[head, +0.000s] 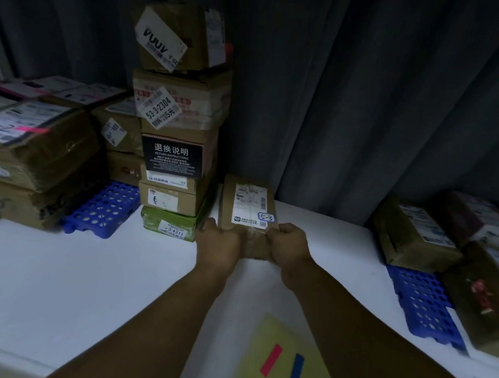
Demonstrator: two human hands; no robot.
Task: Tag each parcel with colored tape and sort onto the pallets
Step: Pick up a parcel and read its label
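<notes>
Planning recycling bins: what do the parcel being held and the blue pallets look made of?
The held parcel looks like matte brown cardboard, with shiny clear tape and a white paper label. The blue pallets look like moulded plastic: uniform colour, regular holes.

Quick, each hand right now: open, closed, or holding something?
Left hand: closed, holding the parcel at its near left corner.
Right hand: closed, holding the same parcel at its near right corner.

Matt cardboard parcel [248,215], perforated plastic pallet [105,208]
</notes>
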